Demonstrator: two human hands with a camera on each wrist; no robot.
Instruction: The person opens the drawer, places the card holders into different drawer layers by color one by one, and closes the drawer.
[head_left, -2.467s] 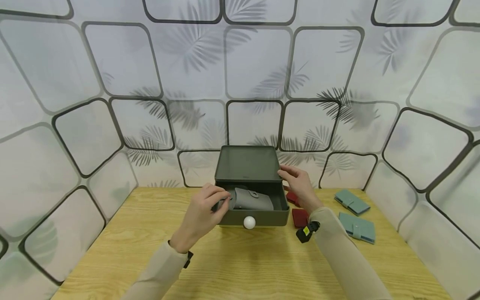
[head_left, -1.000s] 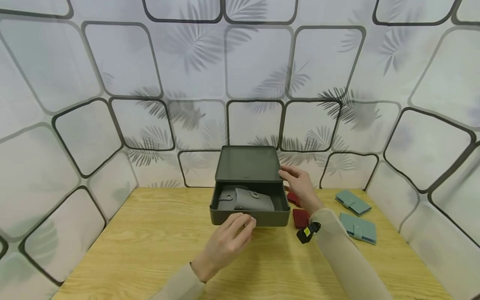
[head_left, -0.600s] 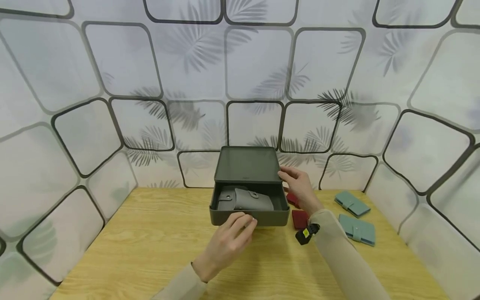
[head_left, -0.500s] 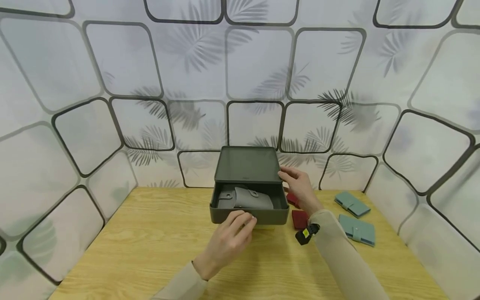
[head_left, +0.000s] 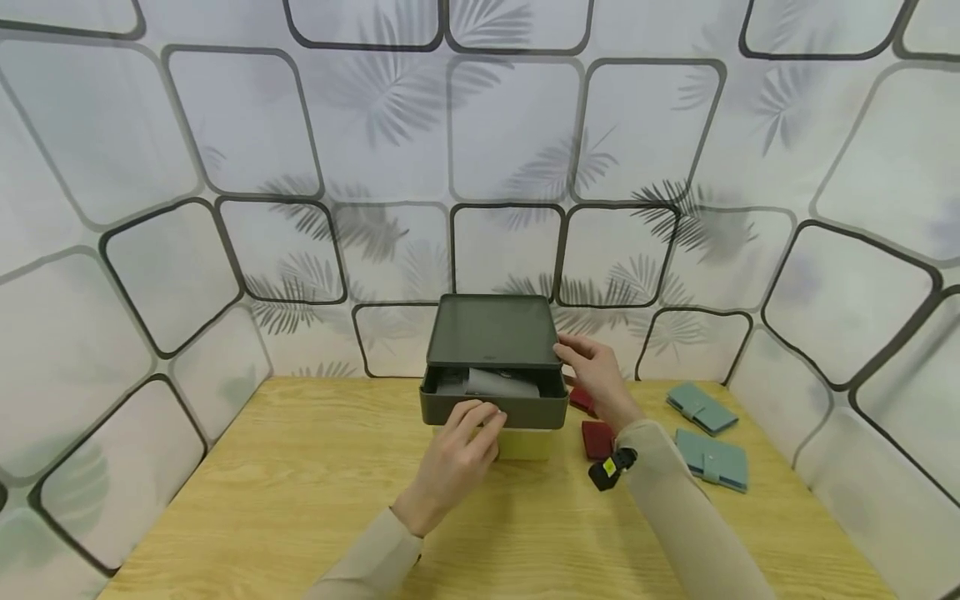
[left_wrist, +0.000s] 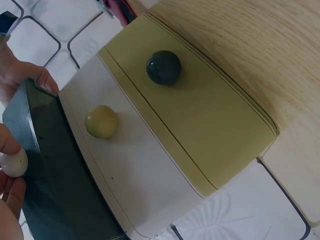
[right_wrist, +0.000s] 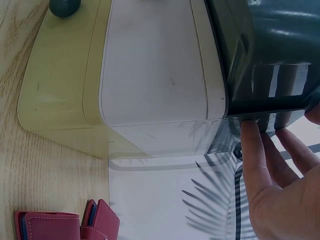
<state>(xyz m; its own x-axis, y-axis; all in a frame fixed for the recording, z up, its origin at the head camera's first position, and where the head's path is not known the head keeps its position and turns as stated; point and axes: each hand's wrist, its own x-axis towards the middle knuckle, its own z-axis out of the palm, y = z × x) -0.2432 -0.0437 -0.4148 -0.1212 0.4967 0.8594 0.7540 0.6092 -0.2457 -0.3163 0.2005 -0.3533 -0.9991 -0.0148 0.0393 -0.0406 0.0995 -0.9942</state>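
Observation:
A small three-tier drawer cabinet stands on the table. Its dark green top drawer is partly pulled out, with grey snap-strap wallets inside, partly hidden under the cabinet's top. My left hand pinches the drawer's round white knob between thumb and fingers. At the cabinet's upper right side, my right hand rests with extended fingers against the dark green wall. Below, in the left wrist view, are the white drawer with a yellow knob and the yellow drawer with a dark green knob.
Two red wallets lie beside the cabinet, near the right forearm. Farther right, two teal wallets lie on the wooden table. A patterned curtain-like backdrop stands close behind the cabinet and along both sides.
My left hand left the wallets in the drawer and took the white knob. The top drawer has since slid partway inward, covering more of the grey wallets. My right hand has stayed put.

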